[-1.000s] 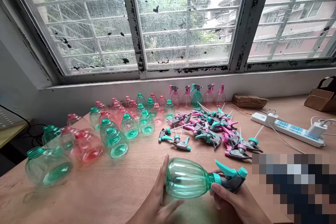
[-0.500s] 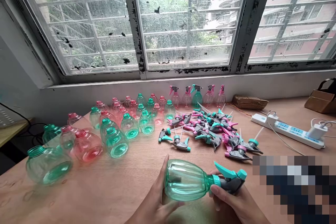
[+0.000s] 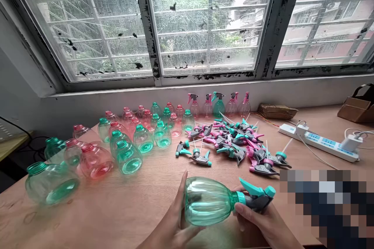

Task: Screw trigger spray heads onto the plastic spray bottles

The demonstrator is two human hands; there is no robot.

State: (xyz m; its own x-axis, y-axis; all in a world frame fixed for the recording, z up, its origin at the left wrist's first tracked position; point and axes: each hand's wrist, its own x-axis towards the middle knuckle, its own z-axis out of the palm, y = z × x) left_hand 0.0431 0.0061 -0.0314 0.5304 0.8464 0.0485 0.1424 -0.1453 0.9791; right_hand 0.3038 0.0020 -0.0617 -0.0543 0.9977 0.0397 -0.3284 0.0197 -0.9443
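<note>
A clear green spray bottle [image 3: 208, 201] lies sideways in the air above the front of the table, its base to the left. My left hand [image 3: 179, 218] cups the base end, thumb below and fingers behind. At the neck, my right hand [image 3: 257, 220] is closed around the collar, thumb in front. The grey and teal spray head [image 3: 258, 194] sits on the neck, its teal trigger pointing up. Just beyond lies a heap of loose pink, teal and grey spray heads [image 3: 230, 138] with thin white tubes.
Several open green and pink bottles [image 3: 128, 157] stand on the left of the table [image 3: 117, 210]. Bottles with spray heads [image 3: 219, 105] line the wall. A white power strip [image 3: 320, 142], a flat brown package [image 3: 277, 111] and a cardboard box [image 3: 358, 105] are at the right.
The view has shifted slightly. Both hands keep their hold on the spray bottle, which has barely moved.
</note>
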